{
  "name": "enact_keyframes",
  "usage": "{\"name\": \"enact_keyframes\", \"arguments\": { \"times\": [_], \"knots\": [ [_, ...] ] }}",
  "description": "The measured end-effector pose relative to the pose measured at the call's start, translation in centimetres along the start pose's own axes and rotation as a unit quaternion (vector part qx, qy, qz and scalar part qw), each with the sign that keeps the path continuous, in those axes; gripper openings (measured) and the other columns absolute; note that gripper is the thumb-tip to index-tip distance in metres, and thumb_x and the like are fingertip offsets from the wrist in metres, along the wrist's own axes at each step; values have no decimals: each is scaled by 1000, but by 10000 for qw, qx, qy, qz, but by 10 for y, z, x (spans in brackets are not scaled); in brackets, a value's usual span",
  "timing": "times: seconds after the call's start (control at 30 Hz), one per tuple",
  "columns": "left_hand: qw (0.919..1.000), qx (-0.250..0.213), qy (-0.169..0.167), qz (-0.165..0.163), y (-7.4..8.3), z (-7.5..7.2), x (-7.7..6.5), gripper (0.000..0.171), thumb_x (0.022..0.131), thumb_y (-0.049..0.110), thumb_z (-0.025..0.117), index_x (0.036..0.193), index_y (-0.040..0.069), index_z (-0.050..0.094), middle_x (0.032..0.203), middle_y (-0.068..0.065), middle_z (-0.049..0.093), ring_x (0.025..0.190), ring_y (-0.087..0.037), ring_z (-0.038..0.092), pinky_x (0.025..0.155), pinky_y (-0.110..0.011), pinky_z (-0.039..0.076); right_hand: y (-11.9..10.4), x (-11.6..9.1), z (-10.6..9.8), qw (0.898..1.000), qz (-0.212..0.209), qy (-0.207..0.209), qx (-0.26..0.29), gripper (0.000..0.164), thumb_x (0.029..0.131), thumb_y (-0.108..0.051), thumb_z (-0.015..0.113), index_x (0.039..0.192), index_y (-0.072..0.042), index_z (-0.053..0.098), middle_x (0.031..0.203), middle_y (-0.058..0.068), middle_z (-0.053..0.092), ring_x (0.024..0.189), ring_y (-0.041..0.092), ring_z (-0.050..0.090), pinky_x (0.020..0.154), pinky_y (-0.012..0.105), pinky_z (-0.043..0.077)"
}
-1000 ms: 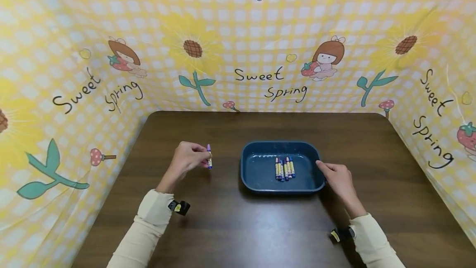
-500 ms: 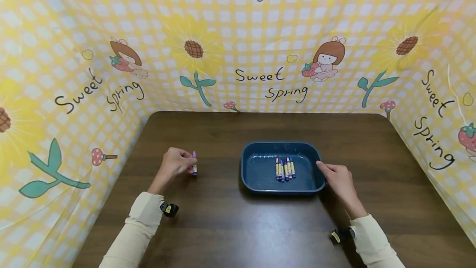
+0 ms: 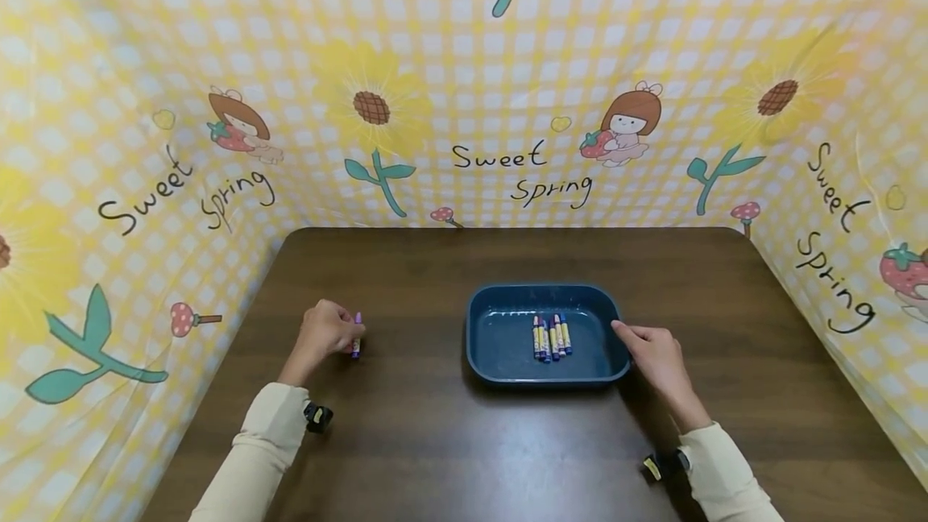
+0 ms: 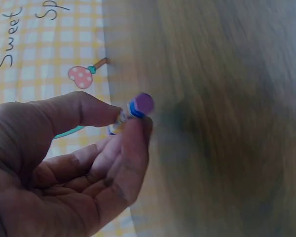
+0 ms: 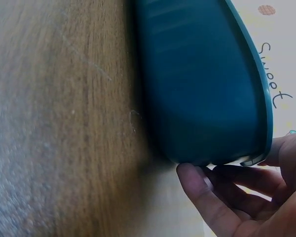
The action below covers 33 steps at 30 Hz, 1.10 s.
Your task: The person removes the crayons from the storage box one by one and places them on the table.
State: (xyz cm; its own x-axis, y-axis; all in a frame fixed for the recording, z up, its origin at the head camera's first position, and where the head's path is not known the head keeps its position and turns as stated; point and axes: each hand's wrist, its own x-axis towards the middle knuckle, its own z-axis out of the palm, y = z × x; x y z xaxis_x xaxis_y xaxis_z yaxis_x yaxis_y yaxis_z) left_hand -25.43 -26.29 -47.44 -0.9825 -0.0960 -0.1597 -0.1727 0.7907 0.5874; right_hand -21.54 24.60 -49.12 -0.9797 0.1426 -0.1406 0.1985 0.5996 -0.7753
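Observation:
My left hand (image 3: 324,330) pinches a purple crayon (image 4: 144,103) between thumb and fingers, over the left part of the table. In the head view the crayon stands roughly lengthwise, purple tip pointing away from me; the fingers hide its middle. In the left wrist view its round purple end and blue band face the camera. My right hand (image 3: 656,349) grips the right end of a dark blue tray (image 3: 474,353), thumb at the rim and fingers against the outer wall. Several crayons (image 3: 553,337) with yellow and blue wrappers lie side by side in the tray, right of its middle.
The brown wooden table (image 3: 435,441) has a yellow and white checked cloth (image 3: 406,176) hanging behind it and along both sides. Black wrist devices (image 3: 317,417) sit at both cuffs. Light glares off the table in front of the tray.
My left hand has moved left and a little towards me with the crayon. The right hand keeps its grip on the tray. The head view has tilted slightly.

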Motion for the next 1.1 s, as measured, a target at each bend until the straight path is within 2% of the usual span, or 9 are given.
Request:
{"name": "enact_keyframes", "arguments": {
  "times": [0.1, 0.33, 0.53, 0.77, 0.9, 1.0, 1.1],
  "knots": [
    [9995, 297, 33, 61, -3, 1, 0, 39, 83, 17, 72, 49, 16, 53, 46, 7, 53, 51, -14, 57, 50, -27, 38, 0, 0, 1, 10000, -21, 24, 16, 61, 98, -59, 55, 102, -3, 79, 59, -3, 47, 64, 19, 50, 56, 29, 36],
    [9967, 784, 185, 48, -8, 5, -1, 41, 80, 14, 70, 49, 17, 44, 47, 6, 44, 57, -17, 50, 59, -31, 40, 0, 0, 4, 10000, -19, 26, 76, 62, 99, -57, 55, 86, 0, 75, 58, -4, 45, 61, 18, 49, 54, 28, 35],
    [9968, 763, 220, 71, -8, 7, 0, 42, 77, 9, 70, 48, 17, 41, 48, 6, 38, 54, -16, 42, 56, -31, 36, -1, 0, 3, 9999, 28, 42, 100, 60, 99, -57, 56, 97, -2, 78, 59, -4, 46, 62, 18, 50, 54, 28, 36],
    [9957, 851, 323, 191, -10, 10, 1, 42, 75, 10, 75, 48, 16, 44, 49, 6, 42, 56, -19, 47, 60, -35, 41, 1, -2, 4, 9999, 30, 62, 105, 62, 99, -58, 55, 90, -1, 76, 58, -3, 44, 61, 18, 49, 54, 28, 36],
    [9950, 936, 314, 144, -9, 7, -2, 47, 78, 17, 82, 50, 15, 44, 53, 3, 45, 64, -24, 50, 70, -45, 47, 3, -2, 5, 9999, 35, 58, 116, 62, 98, -59, 55, 85, -2, 74, 57, -3, 43, 59, 18, 49, 53, 28, 36],
    [9945, 915, 504, 94, -4, 2, -8, 56, 82, 24, 83, 50, 15, 38, 52, 3, 36, 60, -23, 44, 78, -51, 47, 3, -2, 5, 9999, 50, 83, 142, 62, 98, -59, 55, 82, -2, 74, 57, -3, 43, 59, 19, 49, 54, 28, 36],
    [9941, 724, 795, 130, 7, -6, -16, 57, 87, 29, 79, 49, 14, 39, 48, 4, 32, 50, -18, 37, 72, -45, 43, 3, 0, 4, 9998, 26, 122, 158, 64, 98, -60, 56, 78, -2, 71, 57, -3, 43, 59, 19, 49, 53, 28, 35]
  ]
}}
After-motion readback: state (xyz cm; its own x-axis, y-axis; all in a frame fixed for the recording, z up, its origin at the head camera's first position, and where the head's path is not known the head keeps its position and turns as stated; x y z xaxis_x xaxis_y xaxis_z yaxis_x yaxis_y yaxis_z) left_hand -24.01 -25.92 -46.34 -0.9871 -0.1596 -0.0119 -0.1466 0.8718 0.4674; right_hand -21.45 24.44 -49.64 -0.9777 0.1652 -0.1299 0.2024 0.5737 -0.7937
